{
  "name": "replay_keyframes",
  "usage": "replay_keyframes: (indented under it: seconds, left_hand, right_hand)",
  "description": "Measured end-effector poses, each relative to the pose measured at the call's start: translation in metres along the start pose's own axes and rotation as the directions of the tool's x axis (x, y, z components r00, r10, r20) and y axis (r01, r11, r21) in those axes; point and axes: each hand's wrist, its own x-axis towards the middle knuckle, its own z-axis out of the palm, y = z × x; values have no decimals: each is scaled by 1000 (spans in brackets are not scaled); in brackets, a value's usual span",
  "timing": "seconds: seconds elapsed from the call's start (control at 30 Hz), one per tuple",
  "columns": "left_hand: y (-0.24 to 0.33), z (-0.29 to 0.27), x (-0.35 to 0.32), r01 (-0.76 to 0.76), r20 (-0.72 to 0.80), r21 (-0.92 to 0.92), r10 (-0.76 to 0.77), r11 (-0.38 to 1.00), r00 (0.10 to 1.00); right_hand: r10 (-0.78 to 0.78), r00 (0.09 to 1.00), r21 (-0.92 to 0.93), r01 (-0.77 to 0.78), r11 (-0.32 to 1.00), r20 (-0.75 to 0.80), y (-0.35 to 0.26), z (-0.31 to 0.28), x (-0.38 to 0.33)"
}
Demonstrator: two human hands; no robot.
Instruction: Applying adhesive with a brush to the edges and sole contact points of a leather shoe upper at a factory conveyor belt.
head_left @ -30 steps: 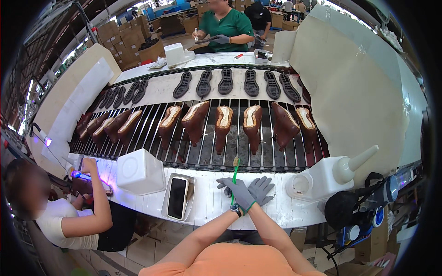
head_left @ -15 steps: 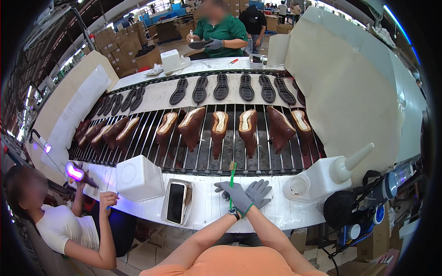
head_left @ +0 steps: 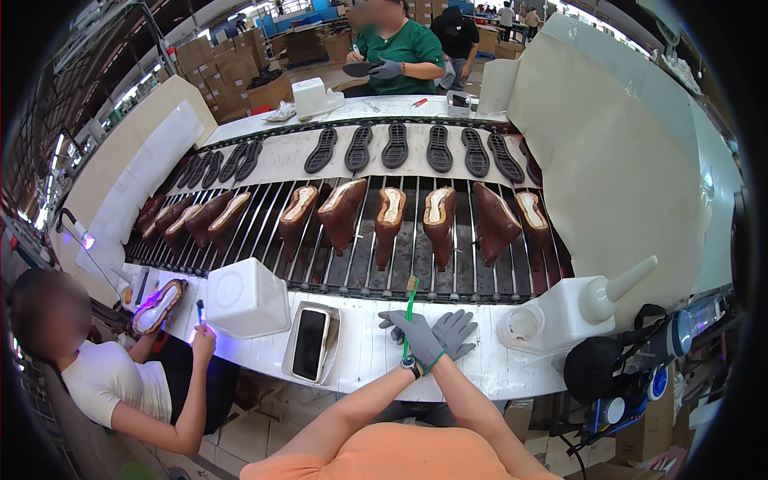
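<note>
Two gloved hands are lying crossed at the bench point(head_left: 360, 352): the right hand point(head_left: 419, 334) is resting on top, pointing across to the person's left, with its fingers curling around a green brush point(head_left: 411, 302), while the left hand point(head_left: 454, 332) is stretching out beneath it, fingers spread, gripping nothing that I can see. The brush is standing out beyond the right hand, its bristles pointing toward the rack point(head_left: 410, 248). A watch point(head_left: 410, 363) is circling the left wrist. To the left of the hands a phone point(head_left: 310, 344) is lying in a shallow tray point(head_left: 333, 346), just beside a white tub point(head_left: 246, 298); to the right a spouted bottle point(head_left: 572, 308) is standing near the bench's edge. Brown uppers point(head_left: 390, 232) are sitting on the rack's rods, pale undersides mostly showing, and black soles point(head_left: 394, 146) are lying in a row behind them. At the far left a co-worker point(head_left: 120, 376) is holding an upper and another brush by purple light; across the rack someone in green point(head_left: 404, 48) is handling a dark sole.
</note>
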Motion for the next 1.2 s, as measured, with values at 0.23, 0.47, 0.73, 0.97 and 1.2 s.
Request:
replay_keyframes:
  seconds: [0.23, 0.47, 0.73, 0.97, 1.2]
  left_hand:
    - [-1, 5, 1, 4, 5, -7, -4, 1000, 1000]
    - [2, 4, 1, 13, -18, -14, -13, 1000, 1000]
    - [1, 4, 3, -5, -45, -21, 4, 1000, 999]
    - [2, 12, 4, 17, -14, -42, -17, 999, 1000]
    - [2, 13, 4, 15, -26, -23, -15, 1000, 1000]
  right_hand:
    - [-15, 1000, 11, 15, 1000, 0, 2, -3, 0]
    - [-19, 1000, -7, 19, 1000, 3, 1, -4, 0]
    - [-12, 1000, 44, 13, 999, -3, 2, -6, 1]
    - [-21, 1000, -46, 22, 999, 12, 8, -8, 2]
    - [-19, 1000, -94, 20, 995, 6, 10, -9, 2]
